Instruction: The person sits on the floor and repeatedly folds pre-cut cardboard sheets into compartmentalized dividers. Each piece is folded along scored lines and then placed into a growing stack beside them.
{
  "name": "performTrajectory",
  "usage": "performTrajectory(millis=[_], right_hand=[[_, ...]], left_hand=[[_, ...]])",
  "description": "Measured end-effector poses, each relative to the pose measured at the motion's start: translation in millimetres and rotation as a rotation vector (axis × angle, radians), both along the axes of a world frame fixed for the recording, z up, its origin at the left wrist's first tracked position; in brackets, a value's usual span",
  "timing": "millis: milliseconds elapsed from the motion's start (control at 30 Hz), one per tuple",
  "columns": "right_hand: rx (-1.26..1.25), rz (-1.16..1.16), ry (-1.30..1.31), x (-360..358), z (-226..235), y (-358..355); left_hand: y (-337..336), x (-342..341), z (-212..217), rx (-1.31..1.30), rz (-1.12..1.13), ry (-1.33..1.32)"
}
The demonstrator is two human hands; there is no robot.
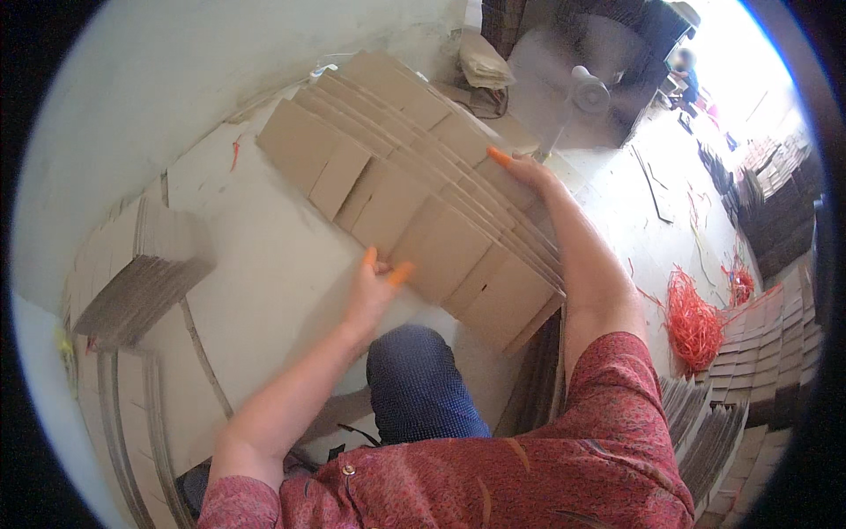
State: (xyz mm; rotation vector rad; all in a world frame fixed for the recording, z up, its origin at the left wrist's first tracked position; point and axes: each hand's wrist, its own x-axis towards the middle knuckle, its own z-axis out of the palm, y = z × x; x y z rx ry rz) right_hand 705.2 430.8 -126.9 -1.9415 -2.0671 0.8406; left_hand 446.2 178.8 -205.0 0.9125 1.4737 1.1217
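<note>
Between my hands is a fanned batch of flat brown cardboard blanks [436,238], tilted and overlapping in steps, with slots and cut lines in the panels. My left hand [374,291] is closed at their near edge; orange covers show on its finger and thumb tips. At the far edge, my right hand [529,172] grips the same batch, an orange-covered digit lying along the border. Its other fingers are hidden by the cardboard. My dark-trousered knee [421,379] is just below the batch.
To the left stands a stack of cardboard [145,264], with more bundles below it. Tangled red strapping [693,322] lies on the right beside stacked cardboard [762,344]. A fan [589,93] stands beyond the batch. A person [686,75] is far off at upper right.
</note>
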Motion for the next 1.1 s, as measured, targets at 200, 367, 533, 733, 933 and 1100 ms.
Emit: performTrajectory(millis=[200,367,533,733,933,1100], right_hand=[[-0.107,-0.105,0.050,5,1,-5],[-0.075,-0.087,0.085,0,-13,1],[-0.281,-0.163,0.279,3,-19,-1],[-0.078,-0.076,-0.015,-4,-30,5],[0.013,0.060,0.484,-40,-34,-23],[0.031,0.183,0.407,-69,18,-66]], left_hand=[[-2,16,10,0.027,0.035,-0.030],[-6,13,3,0.040,0.084,-0.012],[-10,5,3,0.111,0.036,0.115],[-21,-5,0,0.188,0.099,0.413],[-27,-9,-14,0.294,0.142,0.792],[-30,-9,6,0.225,0.073,0.548]])
